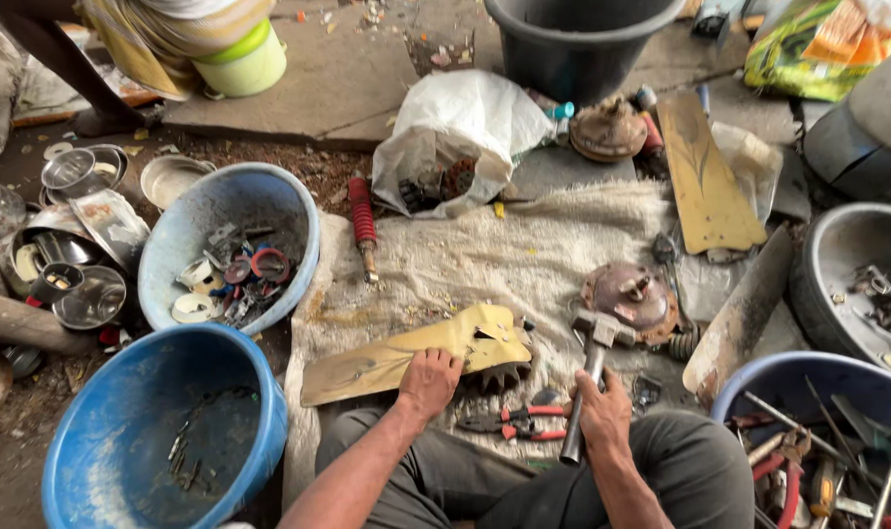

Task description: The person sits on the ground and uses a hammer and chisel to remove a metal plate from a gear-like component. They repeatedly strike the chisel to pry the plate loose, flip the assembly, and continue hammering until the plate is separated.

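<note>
— Right hand [602,411] is clenched round the hammer [590,364] handle, near right on the cloth [485,257]?
— Yes. Left hand [429,380] lies flat, pinning the yellow metal cover [406,355]. A glancing blow could catch those fingers, or the pliers [514,421] just beside.

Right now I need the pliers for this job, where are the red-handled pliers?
The red-handled pliers lie on the cloth between the left hand and right hand, just below the toothed sprocket.
</note>
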